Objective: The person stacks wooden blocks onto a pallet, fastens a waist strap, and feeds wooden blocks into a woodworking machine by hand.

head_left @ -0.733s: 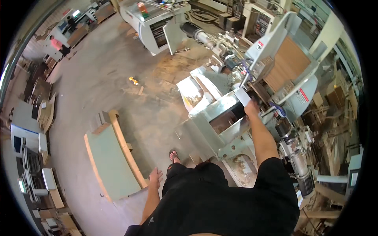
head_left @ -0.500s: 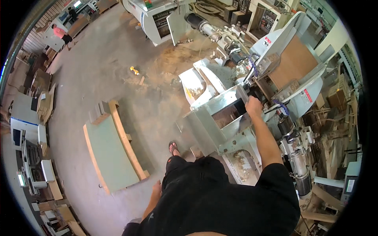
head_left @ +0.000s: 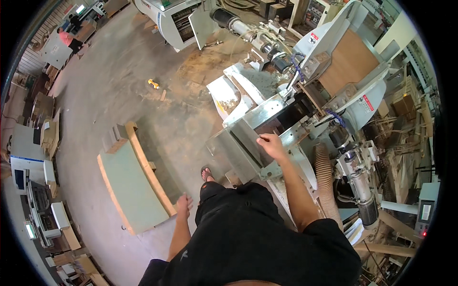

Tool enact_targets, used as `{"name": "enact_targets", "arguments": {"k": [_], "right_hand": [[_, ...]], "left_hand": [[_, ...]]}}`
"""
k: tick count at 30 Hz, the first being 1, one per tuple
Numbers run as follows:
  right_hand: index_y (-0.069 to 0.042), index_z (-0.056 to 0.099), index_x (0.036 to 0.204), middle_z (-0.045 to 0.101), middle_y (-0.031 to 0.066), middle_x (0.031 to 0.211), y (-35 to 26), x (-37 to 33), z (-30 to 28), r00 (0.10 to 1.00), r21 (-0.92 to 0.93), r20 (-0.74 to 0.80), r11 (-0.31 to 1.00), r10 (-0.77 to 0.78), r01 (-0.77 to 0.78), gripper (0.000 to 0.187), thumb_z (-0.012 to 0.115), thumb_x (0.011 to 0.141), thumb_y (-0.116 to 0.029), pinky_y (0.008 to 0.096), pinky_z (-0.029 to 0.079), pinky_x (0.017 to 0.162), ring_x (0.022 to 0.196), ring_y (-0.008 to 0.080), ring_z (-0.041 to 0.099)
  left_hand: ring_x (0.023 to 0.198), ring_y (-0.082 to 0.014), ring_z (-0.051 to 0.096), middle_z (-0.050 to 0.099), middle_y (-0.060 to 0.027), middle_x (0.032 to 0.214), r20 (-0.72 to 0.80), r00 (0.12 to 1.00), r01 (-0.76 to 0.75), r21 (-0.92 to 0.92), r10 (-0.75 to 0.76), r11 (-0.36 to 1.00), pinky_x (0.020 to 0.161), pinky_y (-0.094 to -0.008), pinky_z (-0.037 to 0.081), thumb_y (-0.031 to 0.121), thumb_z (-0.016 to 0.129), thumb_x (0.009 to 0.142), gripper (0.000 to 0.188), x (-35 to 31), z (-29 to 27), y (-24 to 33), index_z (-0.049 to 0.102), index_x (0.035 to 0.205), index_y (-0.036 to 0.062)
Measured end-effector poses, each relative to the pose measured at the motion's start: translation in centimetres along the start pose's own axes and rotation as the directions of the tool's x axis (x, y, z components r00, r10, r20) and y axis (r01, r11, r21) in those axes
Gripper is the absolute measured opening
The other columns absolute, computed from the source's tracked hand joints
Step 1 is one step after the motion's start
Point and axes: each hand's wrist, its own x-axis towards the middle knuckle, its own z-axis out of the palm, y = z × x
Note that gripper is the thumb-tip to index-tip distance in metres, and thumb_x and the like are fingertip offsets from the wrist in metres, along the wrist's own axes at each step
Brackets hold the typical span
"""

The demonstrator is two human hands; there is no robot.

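Dusty concrete floor [head_left: 119,90], grey woodworking machine [head_left: 267,124]

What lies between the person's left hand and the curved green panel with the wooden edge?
Nothing: in the head view the left hand hangs just beside the curved green panel, only bare concrete floor between.

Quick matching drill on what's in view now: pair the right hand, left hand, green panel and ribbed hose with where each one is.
Things:
1. right hand
2. left hand
3. green panel
4. ribbed hose

Places:
A. on the floor, wooden strip along its right edge
B. hanging free beside the panel's near corner
C. resting on the machine's metal edge
D. running down the machine, right of the forearm

Pairs: 1-C, 2-B, 3-A, 4-D
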Motion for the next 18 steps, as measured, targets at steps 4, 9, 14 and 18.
{"name": "enact_targets", "arguments": {"k": [4, 9, 14, 18], "right_hand": [[-0.004, 0.068, 0.096, 0.061, 0.0158, 0.083, -1.2, -1.4, 2.1, 0.997, -0.247, -0.071, 0.968, 0.031, -0.047, 0.034, 0.062, 0.081, -0.034, 0.0399, 0.046, 0.072, 0.081, 0.0336, 0.059], [-0.004, 0.068, 0.094, 0.061, 0.0125, 0.079, -1.1, -1.9, 2.4, 0.998, -0.239, -0.066, 0.971, 0.007, -0.023, 0.029, 0.064, 0.081, -0.029, 0.0344, 0.046, 0.068, 0.075, 0.0257, 0.061], [0.002, 0.066, 0.091, 0.058, 0.001, 0.068, 3.6, -2.6, 0.5, 0.894, 0.305, -0.373, 0.943, 0.248, -0.134, 0.021, 0.063, 0.085, -0.018, 0.0224, 0.04, 0.055, 0.06, 0.0068, 0.05], [0.001, 0.065, 0.089, 0.054, 0.0004, 0.062, 5.1, -4.9, -0.2, 0.804, 0.27, -0.516, 0.947, 0.296, -0.175, 0.019, 0.06, 0.087, -0.017, 0.0234, 0.04, 0.048, 0.053, 0.0077, 0.049]], "left_hand": [[0.095, -0.0196, 0.056, 0.057, -0.0079, 0.112, 0.015, 0.995, -0.095, -0.026, 0.096, 0.995, 0.08, -0.0406, 0.042, 0.043, 0.048, 0.091, 0.045, -1.9, 2.1, 3.9, 0.049, 0.12, 0.0088], [0.096, -0.0197, 0.057, 0.059, -0.0083, 0.108, 0.005, 1.0, 0.003, 0.039, -0.003, 0.999, 0.079, -0.0388, 0.042, 0.041, 0.049, 0.091, 0.043, -0.8, 0.6, 0.1, 0.05, 0.119, 0.0077], [0.093, -0.0198, 0.059, 0.061, -0.0113, 0.106, -0.039, 0.997, 0.082, 0.391, -0.072, 0.917, 0.074, -0.034, 0.045, 0.037, 0.052, 0.09, 0.04, -1.7, -1.7, -3.8, 0.055, 0.116, 0.0075], [0.079, -0.0188, 0.059, 0.062, -0.0117, 0.095, 0.266, 0.959, 0.066, 0.134, -0.1, 0.989, 0.062, -0.0316, 0.046, 0.036, 0.054, 0.09, 0.034, 3.2, -6.3, -8.8, 0.059, 0.102, 0.0048]]}}
